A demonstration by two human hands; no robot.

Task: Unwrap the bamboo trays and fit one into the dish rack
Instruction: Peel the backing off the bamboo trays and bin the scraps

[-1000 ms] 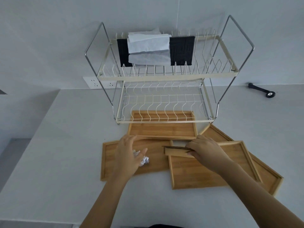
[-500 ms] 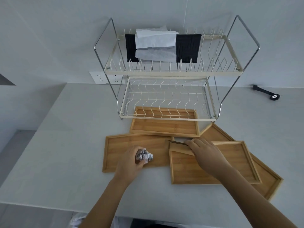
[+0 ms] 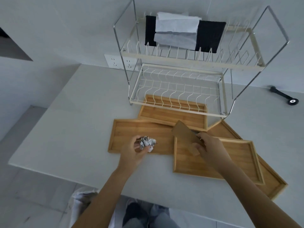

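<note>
Several bare bamboo trays lie on the white counter in front of a two-tier wire dish rack. One tray sits partly under the rack's lower shelf. A second tray lies to the left, a third to the right over a fourth. My left hand is shut on a crumpled ball of wrapping above the left tray. My right hand grips a flat brown cardboard piece, tilted up over the right tray's far corner.
On the rack's top shelf rest a black cloth and folded white paper. A black handle tool lies at the counter's right. A wall socket is behind the rack. The counter's near edge is close to me, and a white bag sits below.
My left hand has closed on the crumpled wrapping and pulled back toward me. My right hand has lifted and tilted the cardboard piece. The view has shifted so the rack sits more to the right.
</note>
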